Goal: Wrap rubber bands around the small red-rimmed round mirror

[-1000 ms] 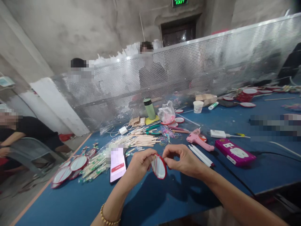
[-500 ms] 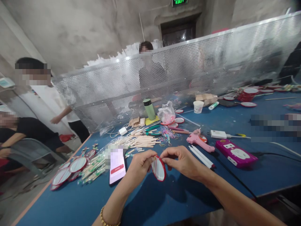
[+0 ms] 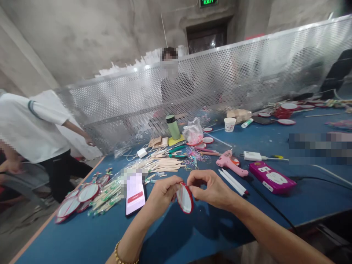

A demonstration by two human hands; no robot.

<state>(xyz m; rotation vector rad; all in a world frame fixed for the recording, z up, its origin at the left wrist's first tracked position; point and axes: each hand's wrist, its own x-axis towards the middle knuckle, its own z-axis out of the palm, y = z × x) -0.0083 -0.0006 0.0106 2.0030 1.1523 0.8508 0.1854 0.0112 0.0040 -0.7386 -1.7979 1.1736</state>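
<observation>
My left hand (image 3: pixel 165 191) pinches the upper left edge of a small round white disc with a red rim (image 3: pixel 185 198), holding it tilted above the blue table. My right hand (image 3: pixel 206 187) is closed in a pinch close by the disc's upper right rim. Whatever its fingertips hold is too small to make out. Left of my hands lies a phone (image 3: pixel 135 198) with a lit screen. Two white pens (image 3: pixel 233 182) and a pink glue gun (image 3: pixel 230 165) lie to the right.
Flat wooden sticks (image 3: pixel 167 165), colourful loops (image 3: pixel 192 158) and a green bottle (image 3: pixel 172 127) are beyond my hands. More red-rimmed discs (image 3: pixel 88 192) lie left. A purple power box (image 3: pixel 272 179) with a cable sits right. A perforated metal screen (image 3: pixel 126 99) bounds the far side; a person (image 3: pixel 35 128) is at left.
The person at left has come closer along the table's left side. My right fingertips have shifted slightly at the disc's rim; my left hand still holds the disc.
</observation>
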